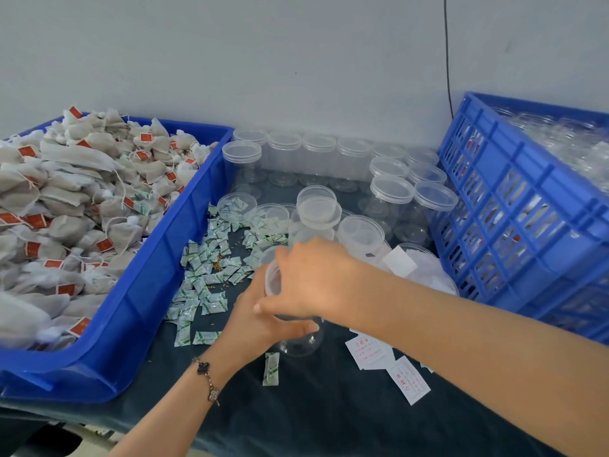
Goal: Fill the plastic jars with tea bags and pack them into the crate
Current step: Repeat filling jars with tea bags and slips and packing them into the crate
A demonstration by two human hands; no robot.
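Where the dark cloth-covered table [329, 407] meets the grey wall, two blue containers are set: a solid tray [145, 291] at the left, heaped with tea bags [66, 192] bearing red tags, and a slatted crate [527, 225] at the right, in which clear jars are packed. Between them, lidded plastic jars [329, 153] are ranged in rows against the wall, with open jars [359, 230] and loose lids nearer the front. Small green-and-white sachets [211, 272] are scattered beside the tray; white printed slips [372, 352] are laid near the crate. At the front centre one clear jar [298, 341] is held tilted above the table, its body gripped from below by the left hand [260, 324], fingers curled round it. Its mouth is covered by the right hand [313, 282], fingers bent over the rim. A beaded bracelet [206, 379] is worn on the left wrist.
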